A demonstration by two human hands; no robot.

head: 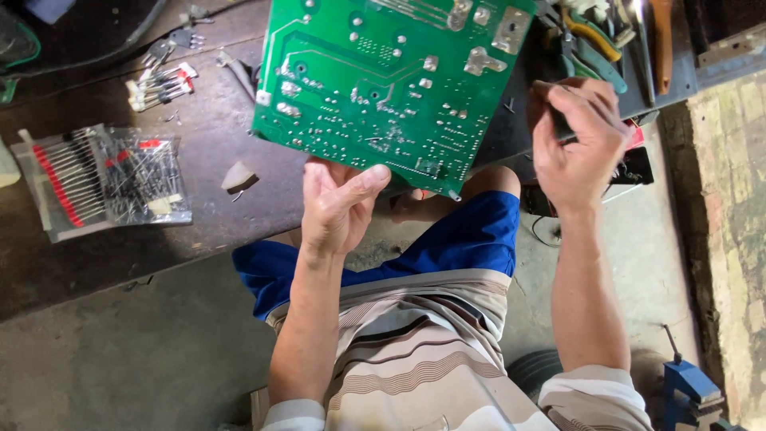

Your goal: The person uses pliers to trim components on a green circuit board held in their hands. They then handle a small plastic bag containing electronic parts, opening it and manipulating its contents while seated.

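- The left hand point(339, 203) grips the near edge of the one green circuit board point(383, 80), thumb on its solder side, holding it tilted above the dark workbench point(199, 215).
- The right hand point(578, 144), right of the board, is clenched around a small dark tool point(558, 120); what kind is unclear.
- A steadier board would likely help: a firm edge grip, fingers clear of the joints.
- Left of the board lies one clear bag of components point(108, 179).
- Right of the board, one pile of pliers point(594, 40).

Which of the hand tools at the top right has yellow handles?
The pliers with yellow handles, lying topmost in the pile beyond the right hand. The tools beside them have green handles or an orange one.
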